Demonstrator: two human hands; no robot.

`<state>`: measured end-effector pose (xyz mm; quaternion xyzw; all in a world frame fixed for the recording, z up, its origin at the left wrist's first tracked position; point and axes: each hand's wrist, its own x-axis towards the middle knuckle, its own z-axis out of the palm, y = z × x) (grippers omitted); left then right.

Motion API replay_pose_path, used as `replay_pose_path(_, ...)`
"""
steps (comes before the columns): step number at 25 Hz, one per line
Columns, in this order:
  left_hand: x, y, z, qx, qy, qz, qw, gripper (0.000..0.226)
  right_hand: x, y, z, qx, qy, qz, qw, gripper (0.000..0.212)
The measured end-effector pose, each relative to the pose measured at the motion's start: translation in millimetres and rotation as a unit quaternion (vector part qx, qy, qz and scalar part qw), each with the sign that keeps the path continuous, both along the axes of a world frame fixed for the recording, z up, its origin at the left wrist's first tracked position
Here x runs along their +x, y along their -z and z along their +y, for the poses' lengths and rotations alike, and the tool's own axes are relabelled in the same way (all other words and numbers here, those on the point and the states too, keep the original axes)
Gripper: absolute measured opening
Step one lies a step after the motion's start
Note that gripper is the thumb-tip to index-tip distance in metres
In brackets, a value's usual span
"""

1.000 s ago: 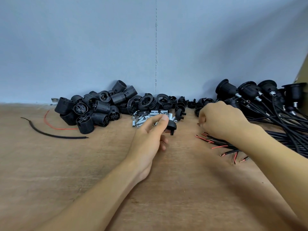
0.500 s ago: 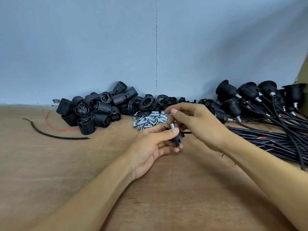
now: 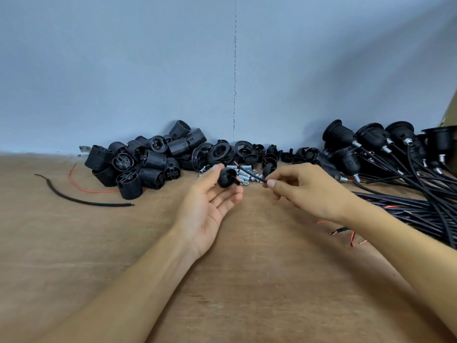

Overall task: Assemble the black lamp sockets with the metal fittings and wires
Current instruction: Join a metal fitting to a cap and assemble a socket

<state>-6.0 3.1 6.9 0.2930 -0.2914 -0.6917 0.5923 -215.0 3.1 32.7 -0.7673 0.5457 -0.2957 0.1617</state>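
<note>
My left hand (image 3: 210,204) is palm up above the wooden table (image 3: 123,256) and pinches a small black socket cap (image 3: 227,178) between thumb and fingertips. My right hand (image 3: 304,189) pinches a black wire (image 3: 249,173) whose stripped red tip points toward the cap, a short gap away. Behind both hands lies a small heap of silver metal fittings (image 3: 244,170).
A pile of black threaded socket bodies (image 3: 146,162) sits at the back left, with loose rings and caps (image 3: 237,152) in the middle. Assembled sockets with wires (image 3: 371,144) and a bundle of black cables (image 3: 420,211) fill the right. A loose black wire (image 3: 81,200) lies far left.
My left hand has lifted the cap and turned palm up. My right hand has drawn a wire out of the bundle and brought its end up close to the cap.
</note>
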Motion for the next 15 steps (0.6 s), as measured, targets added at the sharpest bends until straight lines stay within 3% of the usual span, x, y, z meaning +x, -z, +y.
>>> replay_pose_path(2, 1, -1, -2, 0.014, -0.049, 0.032, 0.998, 0.029, 4, 7, 2, -0.05, 0.012, -0.029, 0.998, 0.012)
replay_pose_path(6, 1, -2, -1, 0.039, -0.078, 0.058, 0.994, 0.034, 5, 10, 5, -0.05, -0.017, -0.099, 0.994, 0.012)
replay_pose_path(9, 1, 1, -1, 0.034, -0.065, 0.032, 0.997, 0.035, 4, 6, 8, -0.056, -0.042, -0.135, 0.988, 0.013)
replay_pose_path(15, 1, 6, 0, 0.002, 0.006, -0.018, 1.0, 0.027, 9, 5, 13, -0.058, -0.056, -0.121, 0.989, 0.012)
